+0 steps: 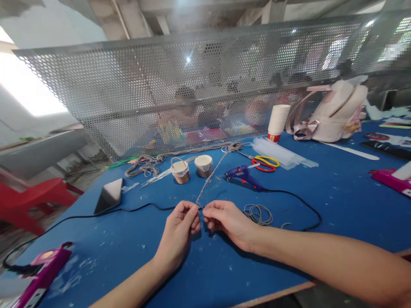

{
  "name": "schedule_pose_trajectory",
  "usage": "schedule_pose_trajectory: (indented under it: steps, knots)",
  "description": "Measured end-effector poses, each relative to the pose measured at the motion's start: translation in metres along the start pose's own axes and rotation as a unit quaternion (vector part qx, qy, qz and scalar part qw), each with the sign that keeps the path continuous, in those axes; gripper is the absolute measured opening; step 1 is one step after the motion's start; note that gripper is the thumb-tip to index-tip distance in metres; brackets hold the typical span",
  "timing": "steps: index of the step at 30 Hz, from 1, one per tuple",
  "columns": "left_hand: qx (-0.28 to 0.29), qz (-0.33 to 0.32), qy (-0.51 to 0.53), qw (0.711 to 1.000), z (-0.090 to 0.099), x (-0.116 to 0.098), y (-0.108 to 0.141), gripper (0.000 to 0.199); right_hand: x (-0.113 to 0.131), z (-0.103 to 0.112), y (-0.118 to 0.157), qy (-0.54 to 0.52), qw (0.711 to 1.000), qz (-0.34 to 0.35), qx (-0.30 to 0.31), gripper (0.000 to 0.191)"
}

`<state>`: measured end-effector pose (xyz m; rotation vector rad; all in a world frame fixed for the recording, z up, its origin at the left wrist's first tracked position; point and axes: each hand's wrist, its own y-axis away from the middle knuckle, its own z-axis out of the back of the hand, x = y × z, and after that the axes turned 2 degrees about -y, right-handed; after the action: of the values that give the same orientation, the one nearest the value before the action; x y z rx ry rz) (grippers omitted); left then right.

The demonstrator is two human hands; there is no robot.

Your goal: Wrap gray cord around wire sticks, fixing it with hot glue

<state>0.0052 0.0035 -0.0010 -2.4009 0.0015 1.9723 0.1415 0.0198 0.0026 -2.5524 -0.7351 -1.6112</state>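
A thin grey twisted cord [208,179] slants from the back of the table down to my two hands. My left hand [180,231] pinches its near end between thumb and fingers. Close beside it, my right hand [226,220] is also closed in a pinch on the cord's end, the fingertips nearly touching the left ones. Beyond the hands stand two small cups with white covers; the left cup [180,171] has a looped handle, the right cup [204,165] has none visible. A loose coil of grey cord [257,214] lies right of my right hand.
A blue glue gun [244,176] trails a black cable across the blue table [128,256]. Scissors [266,163], clear glue sticks [282,152], stacked paper cups [278,122] and a backpack [335,111] lie behind. A phone [109,194] and a purple power strip [48,273] are left. A perforated metal screen [135,94] borders the back.
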Motion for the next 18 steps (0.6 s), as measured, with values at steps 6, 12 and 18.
schedule_pose_trajectory:
  steps: [6, 12, 18]
  knots:
    - [-0.002, 0.067, 0.012, 0.998, -0.0032, -0.0051, 0.0031, 0.026, -0.0023, 0.0007, -0.0009, 0.005, 1.0, 0.002, 0.002, 0.012]
    - [-0.012, 0.11, 0.049, 0.993, -0.0009, -0.0045, 0.0047, 0.019, -0.0019, 0.0012, -0.0018, 0.014, 1.0, -0.003, 0.002, 0.011]
    - [-0.032, 0.098, 0.053, 0.993, -0.0027, -0.0045, 0.0054, 0.018, -0.0037, 0.0004, -0.0019, 0.026, 1.0, -0.002, 0.002, 0.01]
